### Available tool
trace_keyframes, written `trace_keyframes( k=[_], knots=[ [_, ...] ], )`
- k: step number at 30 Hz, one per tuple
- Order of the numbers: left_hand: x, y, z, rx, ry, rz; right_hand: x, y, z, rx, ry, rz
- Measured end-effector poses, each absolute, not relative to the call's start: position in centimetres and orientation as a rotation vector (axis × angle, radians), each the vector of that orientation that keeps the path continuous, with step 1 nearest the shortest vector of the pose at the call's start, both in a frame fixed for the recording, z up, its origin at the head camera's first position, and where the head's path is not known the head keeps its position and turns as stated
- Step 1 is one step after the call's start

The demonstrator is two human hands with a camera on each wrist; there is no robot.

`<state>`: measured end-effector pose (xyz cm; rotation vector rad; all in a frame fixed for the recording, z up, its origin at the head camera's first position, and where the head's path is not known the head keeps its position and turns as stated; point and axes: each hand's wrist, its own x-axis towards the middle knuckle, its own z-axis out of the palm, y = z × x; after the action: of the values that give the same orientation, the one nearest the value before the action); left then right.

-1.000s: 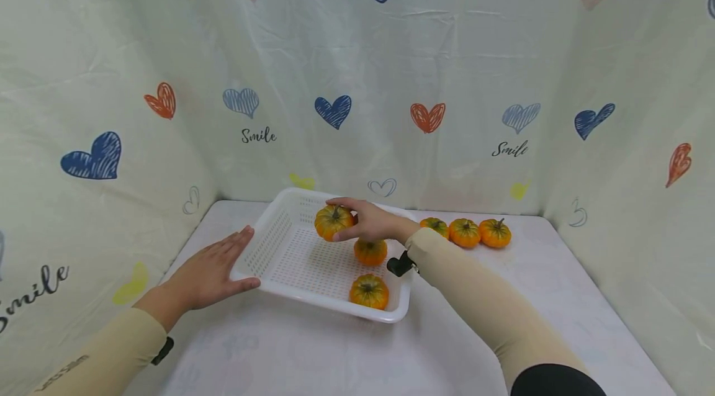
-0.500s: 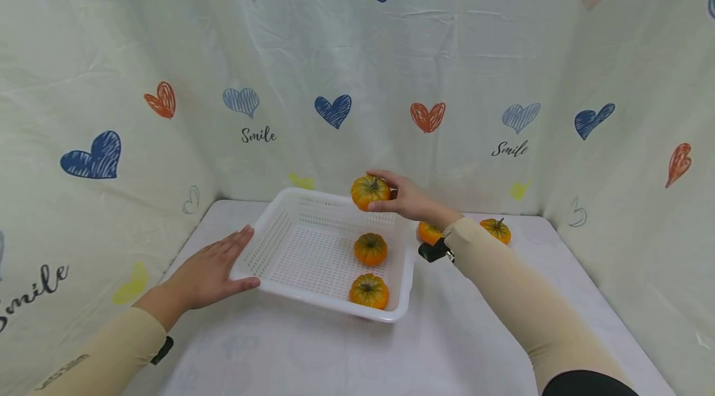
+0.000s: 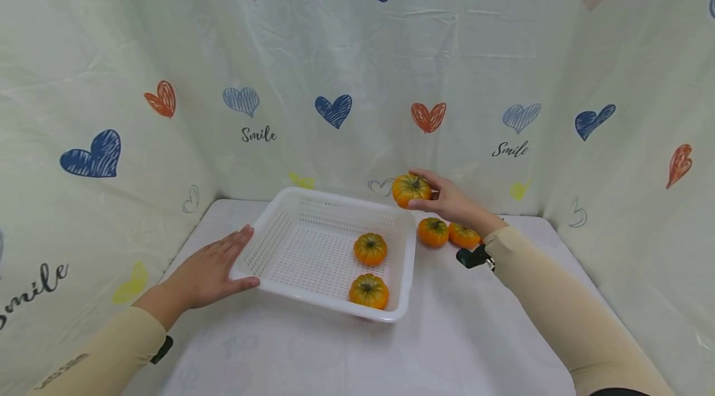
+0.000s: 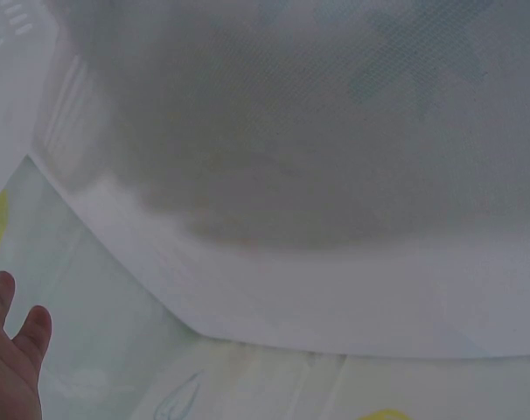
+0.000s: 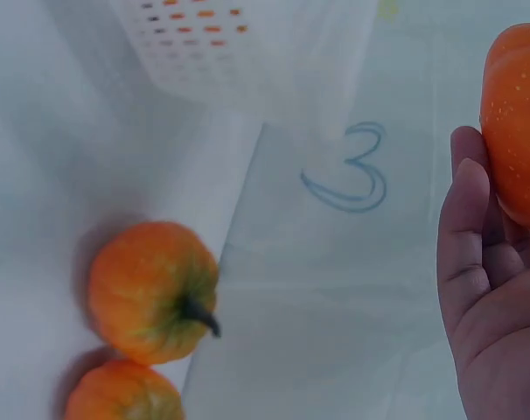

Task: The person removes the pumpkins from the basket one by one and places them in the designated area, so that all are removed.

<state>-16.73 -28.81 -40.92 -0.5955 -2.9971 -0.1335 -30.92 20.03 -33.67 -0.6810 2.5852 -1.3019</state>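
Observation:
In the head view, my right hand (image 3: 447, 196) grips a small orange-and-green pumpkin (image 3: 409, 190) between thumb and fingers, raised above the back right corner of a white plastic basket (image 3: 409, 259). The right wrist view has this pumpkin (image 5: 520, 131) at its right edge, against my fingers. My left hand (image 3: 203, 272) rests at the basket's left end, fingers straight and thumb by the front rim. Inside the basket, two pumpkins sit along the right side: one pumpkin (image 3: 370, 249) farther back, another pumpkin (image 3: 368, 292) near the front corner.
Right of the basket, a pumpkin (image 3: 432, 232) stands on the white-covered table (image 3: 290, 352) with another pumpkin (image 3: 463, 235) beside it, partly behind my right forearm. A pale curtain (image 3: 380, 61) printed with hearts encloses the table at the back and sides.
My right hand has lifted the pumpkin out from over the basket's middle and carried it rightward, past the back right corner. My left hand and the basket stay put.

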Motion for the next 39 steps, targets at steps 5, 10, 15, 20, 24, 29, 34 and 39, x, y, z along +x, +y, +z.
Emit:
trace_keyframes(
  k=[5,10,15,20,24,29,34,39],
  knots=[
    [-16.8,-28.9,-40.9,-0.605,-2.993,-0.128,-30.5,22.0,-34.7,-0.627,2.644,-1.254],
    [-16.8,-28.9,-40.9,-0.607,-2.989,-0.124,-29.9,23.9,-35.9,-0.565,2.640,-1.264],
    [-16.9,-28.9,-40.9,-0.605,-2.989,-0.111,-29.3,25.8,-37.3,-0.559,2.638,-1.270],
    [-16.9,-28.9,-41.0,-0.597,-2.993,-0.115,-28.4,27.1,-39.1,-0.480,2.667,-1.194],
    [-16.8,-28.8,-40.9,-0.599,-2.989,-0.129,-27.7,27.7,-40.5,-0.446,2.679,-1.154],
    [-16.7,-28.7,-40.9,-0.594,-2.994,-0.123,-27.0,28.3,-42.7,-0.453,2.673,-1.107],
    [-16.7,-28.8,-40.9,-0.586,-2.999,-0.117,-26.7,28.5,-44.4,-0.404,2.609,-1.119],
    [-16.7,-28.7,-40.9,-0.577,-3.004,-0.132,-26.5,28.5,-45.6,-0.410,2.599,-1.101]
  ],
)
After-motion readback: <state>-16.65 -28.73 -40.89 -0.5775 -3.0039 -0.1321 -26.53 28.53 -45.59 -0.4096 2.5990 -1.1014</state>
